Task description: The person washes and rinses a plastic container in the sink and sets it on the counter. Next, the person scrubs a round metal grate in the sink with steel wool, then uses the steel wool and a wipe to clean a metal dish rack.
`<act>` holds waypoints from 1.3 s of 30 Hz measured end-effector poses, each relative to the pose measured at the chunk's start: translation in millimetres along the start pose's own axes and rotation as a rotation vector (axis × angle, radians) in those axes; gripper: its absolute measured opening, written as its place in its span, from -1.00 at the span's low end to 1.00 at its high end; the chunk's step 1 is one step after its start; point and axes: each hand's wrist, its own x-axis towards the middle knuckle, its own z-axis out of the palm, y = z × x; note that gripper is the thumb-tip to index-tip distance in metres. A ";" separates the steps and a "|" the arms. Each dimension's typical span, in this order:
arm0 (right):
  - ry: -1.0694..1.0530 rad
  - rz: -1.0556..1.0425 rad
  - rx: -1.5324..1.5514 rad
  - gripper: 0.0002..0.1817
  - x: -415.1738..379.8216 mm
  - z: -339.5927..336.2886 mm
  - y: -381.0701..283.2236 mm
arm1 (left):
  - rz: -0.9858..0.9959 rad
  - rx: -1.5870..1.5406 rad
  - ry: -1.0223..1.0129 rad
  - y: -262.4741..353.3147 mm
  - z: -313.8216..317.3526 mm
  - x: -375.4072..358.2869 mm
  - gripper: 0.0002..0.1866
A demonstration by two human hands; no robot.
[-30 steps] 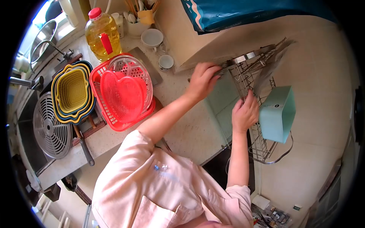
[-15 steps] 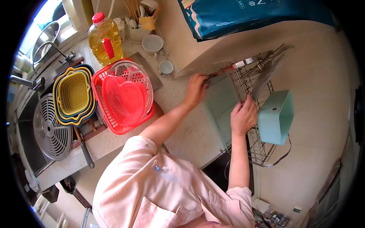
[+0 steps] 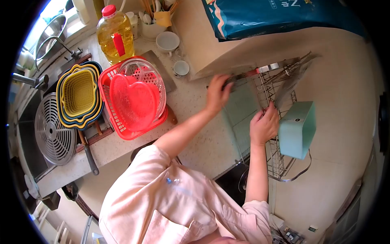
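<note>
My left hand (image 3: 218, 94) is closed around the dark handle (image 3: 239, 76) of a long utensil. The utensil has a red band and a shiny metal part reaching over the wire rack (image 3: 266, 86). Fingers bent, my right hand (image 3: 265, 125) grips the lower end of a thin grey blade-like piece (image 3: 293, 83) slanting up to the right; motion blurs it, and I cannot tell its kind. Just right of that hand, a mint-green box-shaped holder (image 3: 297, 129) hangs at the rack. Under my hands lies a pale green panel (image 3: 243, 112).
On the counter to the left stand a red basket (image 3: 118, 122) with strainers inside, nested yellow and blue baskets (image 3: 61, 101), and an oil jug (image 3: 115, 38). White cups (image 3: 167, 42) sit farther back. A blue package (image 3: 276, 18) lies on the ledge above.
My left hand has moved slightly right and appears blurred, still on the dark handle. My right hand keeps its grip at the rack. The whole view has shifted a little.
</note>
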 end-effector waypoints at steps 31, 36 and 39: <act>-0.049 0.003 -0.005 -0.55 -2.3 -2.2 1.0 | -0.310 0.265 0.047 -67.0 -1.6 -25.6 -0.79; -0.065 0.016 0.017 -0.54 1.4 0.5 1.4 | -0.348 0.454 -0.003 -87.3 -4.1 -36.4 -0.84; -0.040 0.009 0.025 -0.54 1.5 2.0 3.2 | -0.312 0.380 0.009 -70.3 -2.1 -32.0 -0.88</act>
